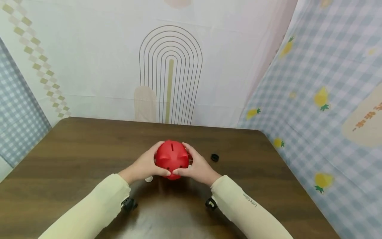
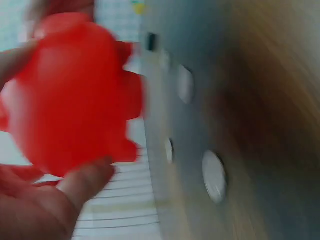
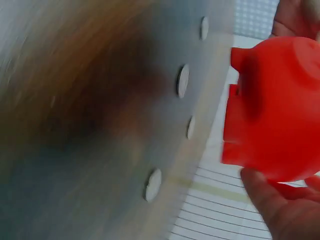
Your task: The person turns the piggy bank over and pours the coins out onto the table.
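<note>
A red piggy bank (image 1: 172, 156) with a dark coin slot on top is held between both hands. My left hand (image 1: 146, 165) grips its left side, the thumb across the front. On the opposite side my right hand (image 1: 200, 168) holds it the same way, and the thumb tips nearly meet near the snout. Both wrist views show the bank's feet off the table. Below it several silvery coins (image 2: 215, 176) lie on the wood; one coin (image 1: 148, 179) shows beside my left wrist in the head view. The bank's underside is hidden from above.
A small round black piece (image 1: 215, 157), perhaps a plug, lies on the brown wooden table (image 1: 98, 149) to the right of my right hand. Patterned cloth (image 1: 98, 59) hangs behind the table's far edge, and checked cloth (image 1: 298, 126) hangs along the right.
</note>
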A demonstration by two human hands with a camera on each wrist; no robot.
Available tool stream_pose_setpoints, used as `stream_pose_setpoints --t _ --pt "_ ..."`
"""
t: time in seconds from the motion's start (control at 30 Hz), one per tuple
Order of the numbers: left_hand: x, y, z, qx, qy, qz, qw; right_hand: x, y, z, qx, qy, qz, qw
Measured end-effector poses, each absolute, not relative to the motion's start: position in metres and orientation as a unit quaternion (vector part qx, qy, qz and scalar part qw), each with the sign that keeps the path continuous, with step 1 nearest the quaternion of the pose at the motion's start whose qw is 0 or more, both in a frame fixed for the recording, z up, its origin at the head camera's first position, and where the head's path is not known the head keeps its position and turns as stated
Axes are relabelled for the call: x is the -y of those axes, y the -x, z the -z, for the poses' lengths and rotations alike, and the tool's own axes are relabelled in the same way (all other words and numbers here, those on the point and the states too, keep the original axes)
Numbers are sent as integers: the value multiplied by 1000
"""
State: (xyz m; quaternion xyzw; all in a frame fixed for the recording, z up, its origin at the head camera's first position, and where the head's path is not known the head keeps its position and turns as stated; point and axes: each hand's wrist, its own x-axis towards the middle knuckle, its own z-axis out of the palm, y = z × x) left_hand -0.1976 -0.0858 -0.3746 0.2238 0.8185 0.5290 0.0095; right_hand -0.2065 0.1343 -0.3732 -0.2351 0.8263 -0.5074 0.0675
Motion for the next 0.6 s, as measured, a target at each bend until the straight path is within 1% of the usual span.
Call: stream_pose_setpoints --t 0.03,0.07,0.13,0.17,0.2,0.33,0.37,0.43,0.47,0.5,0.6 --pt "86 197 377 -818 -224 -530 7 -134 206 375 -825 243 506 65" --pt "87 196 379 -820 -233 -523 -13 -134 205 376 -828 260 494 46" --pt "87 195 380 -824 -260 -498 -72 -133 205 377 -830 300 470 -8" --pt "87 195 380 -827 -266 -485 -96 -133 205 378 -828 309 466 -26" --pt "86 194 379 -828 -268 -480 -105 -133 206 378 -828 312 465 -34" --pt "84 192 374 -836 -261 -475 -81 -137 204 382 -822 304 481 -31" --pt "83 192 372 -834 -267 -476 -82 -138 203 383 -821 307 480 -41" --pt "81 193 368 -833 -282 -465 -99 -138 204 382 -820 324 465 -78" --pt "81 195 366 -835 -283 -462 -103 -138 205 382 -821 323 463 -85" --pt "80 197 366 -835 -280 -464 -94 -138 206 382 -822 315 468 -74" --pt "82 201 368 -838 -250 -484 -26 -137 205 383 -831 257 494 12"
